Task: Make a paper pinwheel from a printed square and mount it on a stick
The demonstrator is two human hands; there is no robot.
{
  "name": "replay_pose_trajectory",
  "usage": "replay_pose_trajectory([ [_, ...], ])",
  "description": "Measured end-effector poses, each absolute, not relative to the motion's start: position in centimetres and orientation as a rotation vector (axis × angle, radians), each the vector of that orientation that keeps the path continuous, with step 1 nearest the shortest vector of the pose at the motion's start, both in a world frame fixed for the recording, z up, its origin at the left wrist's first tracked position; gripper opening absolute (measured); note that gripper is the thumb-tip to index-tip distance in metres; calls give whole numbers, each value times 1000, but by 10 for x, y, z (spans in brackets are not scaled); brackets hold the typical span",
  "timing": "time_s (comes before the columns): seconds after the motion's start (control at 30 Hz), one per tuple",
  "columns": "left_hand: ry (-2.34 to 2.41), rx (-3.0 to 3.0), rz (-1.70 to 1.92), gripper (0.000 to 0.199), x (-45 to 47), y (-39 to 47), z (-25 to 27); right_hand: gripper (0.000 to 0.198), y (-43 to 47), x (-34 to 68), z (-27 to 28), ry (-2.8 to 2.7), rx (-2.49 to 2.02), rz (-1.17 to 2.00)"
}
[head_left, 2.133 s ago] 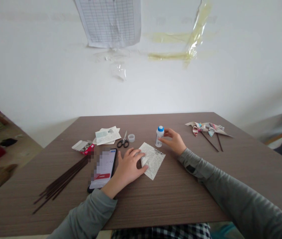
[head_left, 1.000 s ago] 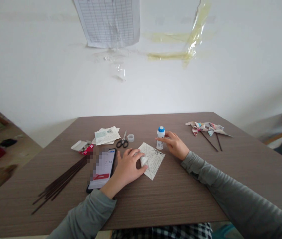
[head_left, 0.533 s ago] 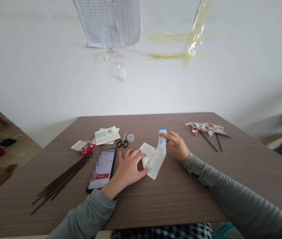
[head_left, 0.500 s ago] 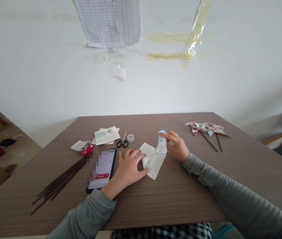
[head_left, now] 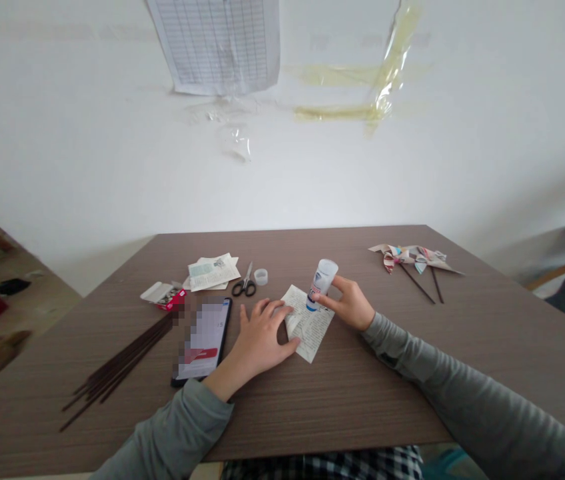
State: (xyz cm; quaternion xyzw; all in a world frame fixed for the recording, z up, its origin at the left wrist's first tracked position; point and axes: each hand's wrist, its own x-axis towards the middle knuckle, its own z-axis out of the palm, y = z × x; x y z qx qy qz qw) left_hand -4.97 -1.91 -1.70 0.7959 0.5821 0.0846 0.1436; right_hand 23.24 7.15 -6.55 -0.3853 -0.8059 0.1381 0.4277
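Note:
A printed paper square (head_left: 315, 333) with folded-in corners lies on the table in front of me. My left hand (head_left: 262, 337) rests with spread fingers at its left edge, fingertips and thumb touching the paper. Above the paper's upper right part, my right hand (head_left: 351, 303) grips a glue stick (head_left: 321, 283) between thumb and fingers. The glue stick is tilted, its blue end down and its whitish end up. I cannot tell whether the blue end touches the paper. A small translucent cap (head_left: 261, 277) and black-handled scissors (head_left: 244, 287) lie beyond my left hand.
Left of my left hand are a phone (head_left: 205, 340), a bundle of dark sticks (head_left: 122, 360), an opened red-and-white box (head_left: 165, 295) and cut paper sheets (head_left: 213, 272). Paper pinwheels (head_left: 412, 257) on sticks lie at the far right. A wall (head_left: 312, 187) stands behind the table.
My right hand has turned the glue stick over: its blue end was up and now points down at the paper. My left hand has stayed in place on the paper.

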Motion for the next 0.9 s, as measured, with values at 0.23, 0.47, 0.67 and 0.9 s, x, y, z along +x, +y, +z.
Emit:
replay_pose_trajectory([
  [0.23, 1711, 2281, 217, 61, -44, -20, -10, 33, 69, 215, -71, -2129, -990, 175],
  [0.47, 1698, 2293, 248, 62, -46, -18, -13, 29, 70, 211, -78, -2187, -965, 113],
  [0.67, 1712, 2277, 226, 61, -46, -17, -11, 30, 68, 209, -80, -2204, -954, 98],
  [0.9, 1707, 2283, 193, 59, -44, -18, -9, 27, 66, 208, -79, -2212, -962, 85],
])
